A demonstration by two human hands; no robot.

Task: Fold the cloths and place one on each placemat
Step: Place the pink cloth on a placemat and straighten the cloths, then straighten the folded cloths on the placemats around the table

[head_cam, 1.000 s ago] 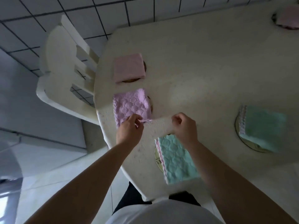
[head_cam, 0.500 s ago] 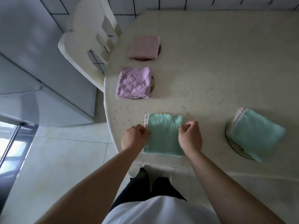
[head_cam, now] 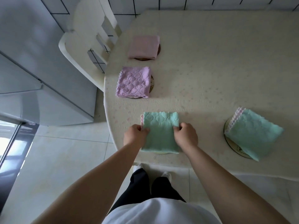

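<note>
A folded green cloth [head_cam: 160, 133] lies at the table's near edge, covering a round placemat whose rim [head_cam: 161, 153] peeks out below it. My left hand [head_cam: 135, 136] pinches the cloth's left edge and my right hand [head_cam: 186, 135] pinches its right edge. A folded purple quilted cloth [head_cam: 133, 82] rests on a placemat [head_cam: 152, 83] to the far left. Beyond it a pink folded cloth [head_cam: 144, 47] covers another placemat [head_cam: 159, 50]. At the right a second green cloth [head_cam: 254, 135] sits on a round placemat [head_cam: 226, 136].
The cream table [head_cam: 210, 70] is round at its left edge. A white plastic chair [head_cam: 85, 39] stands at the far left against it. A grey refrigerator [head_cam: 32, 70] is on the left. My legs and the tiled floor show below.
Both hands left the purple cloth and came back to the green one, which now lies square to the table edge. Over the last half second the hands barely moved.
</note>
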